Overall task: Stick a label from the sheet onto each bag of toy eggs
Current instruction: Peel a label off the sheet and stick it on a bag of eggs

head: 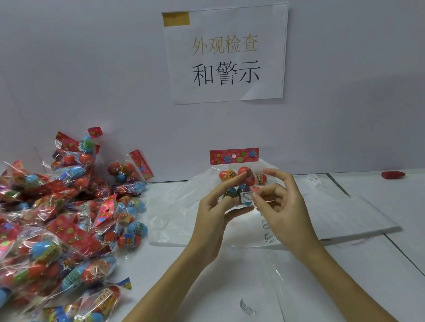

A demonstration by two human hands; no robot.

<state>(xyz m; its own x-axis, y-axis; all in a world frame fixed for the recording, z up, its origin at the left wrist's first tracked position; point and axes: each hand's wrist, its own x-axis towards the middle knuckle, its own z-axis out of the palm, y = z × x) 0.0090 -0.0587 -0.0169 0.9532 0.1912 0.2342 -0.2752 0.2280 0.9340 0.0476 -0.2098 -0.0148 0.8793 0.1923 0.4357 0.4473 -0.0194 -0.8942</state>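
hands: two, left (217,206) and right (283,206)
held bag (235,179): one
heap of egg bags (53,224): too many to count
wall sign (226,55): one
label sheet (338,217): one

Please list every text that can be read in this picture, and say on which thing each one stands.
"外观检查" in gold, on the wall sign.
"和警示" in black, on the same sign.
White label on the held bag: a "WARNING" heading seems there, the rest too small.
Label sheet: print too small to read.
Loose label on the table: blurred.
Egg wrappers in the pile: blurred.
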